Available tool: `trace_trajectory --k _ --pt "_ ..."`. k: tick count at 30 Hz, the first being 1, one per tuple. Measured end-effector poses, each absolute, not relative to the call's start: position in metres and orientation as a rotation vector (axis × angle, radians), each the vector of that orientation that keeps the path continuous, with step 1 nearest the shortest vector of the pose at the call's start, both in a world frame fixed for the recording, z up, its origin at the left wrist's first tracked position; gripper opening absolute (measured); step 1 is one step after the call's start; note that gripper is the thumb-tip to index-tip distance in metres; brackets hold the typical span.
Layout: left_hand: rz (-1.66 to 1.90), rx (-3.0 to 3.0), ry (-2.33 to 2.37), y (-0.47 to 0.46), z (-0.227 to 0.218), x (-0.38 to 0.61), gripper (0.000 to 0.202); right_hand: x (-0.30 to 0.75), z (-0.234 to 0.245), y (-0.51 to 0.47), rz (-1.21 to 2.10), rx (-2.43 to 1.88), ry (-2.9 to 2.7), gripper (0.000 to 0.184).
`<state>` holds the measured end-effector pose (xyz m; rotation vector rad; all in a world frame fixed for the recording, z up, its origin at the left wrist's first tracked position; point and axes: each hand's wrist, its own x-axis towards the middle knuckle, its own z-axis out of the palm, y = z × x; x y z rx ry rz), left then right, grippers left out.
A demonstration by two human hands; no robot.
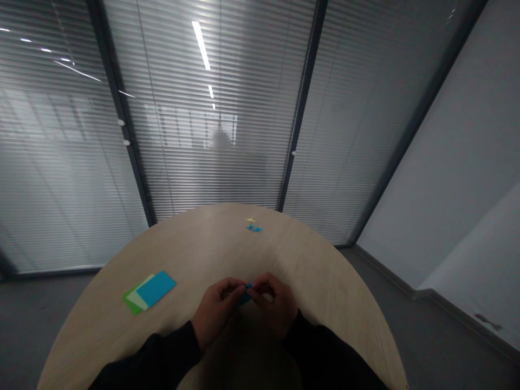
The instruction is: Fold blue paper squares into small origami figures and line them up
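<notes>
A small piece of folded blue paper (244,298) is pinched between both hands, low over the near middle of the table. My left hand (219,306) grips it from the left with thumb and fingertips. From the right, my right hand (274,303) holds its other side in the same kind of pinch. Fingers cover much of the paper, so its full shape is hidden. Farther back lie small folded paper figures: a yellow one (251,220) and two blue ones (257,229), each with pointed tips.
Flat sheets of paper overlap at the left of the round wooden table (195,238): a blue sheet (156,288) on top, pale green and bright green beneath. Behind the table's far edge stand glass panels with blinds (219,179). A white wall (459,162) rises at the right.
</notes>
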<state>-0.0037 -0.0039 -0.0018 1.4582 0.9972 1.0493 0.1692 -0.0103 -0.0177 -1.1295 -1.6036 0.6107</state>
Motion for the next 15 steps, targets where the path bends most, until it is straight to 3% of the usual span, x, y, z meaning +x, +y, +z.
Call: trace_trajectory --k 9,15 --pt "1.055 1.5 1.073 -0.0063 0.0031 -0.0045 0.033 0.1693 -0.0251 -0.0075 0.729 -1.127 -1.6 0.028" --pt "1.054 1.487 1.041 -0.0052 0.003 -0.0032 0.03 0.1695 -0.0198 -0.0092 0.765 -1.157 -1.639 0.013"
